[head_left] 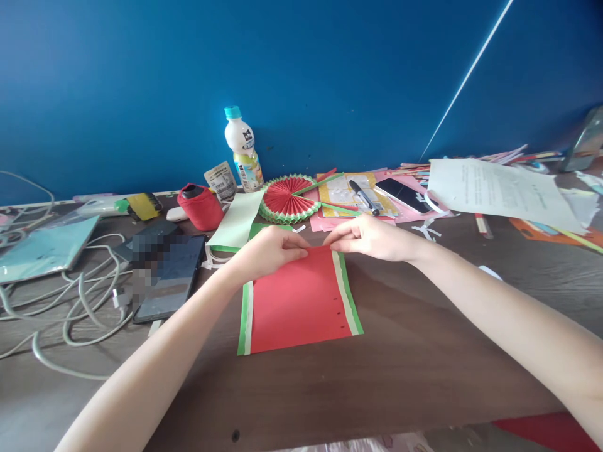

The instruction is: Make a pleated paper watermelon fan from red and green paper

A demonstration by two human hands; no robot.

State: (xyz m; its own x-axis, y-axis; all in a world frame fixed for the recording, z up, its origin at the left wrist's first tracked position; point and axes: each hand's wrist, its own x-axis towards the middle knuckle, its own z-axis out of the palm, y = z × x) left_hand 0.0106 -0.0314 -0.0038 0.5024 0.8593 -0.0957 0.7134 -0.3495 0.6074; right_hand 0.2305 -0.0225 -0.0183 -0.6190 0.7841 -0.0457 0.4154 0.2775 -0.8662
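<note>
A red sheet of paper (296,301) with light and dark green strips down both sides lies on the desk before me. Small dark marks dot its right part. My left hand (273,251) pinches the sheet's far edge near the left, fingers closed. At the same far edge, my right hand (362,238) has its thumb and fingers pressed together on the paper near the right corner. The edge between them looks narrowly folded, partly covered by the fingers. Just beyond stands a round pleated paper fan (285,199) in red with a green rim.
A drink bottle (244,150) stands by the blue wall, with a red-wrapped roll (202,207) beside it. A dark tablet (172,282) and tangled white cables (82,307) lie left. A black pen (365,198), a phone (402,193) and a printed sheet (499,191) lie at the back right.
</note>
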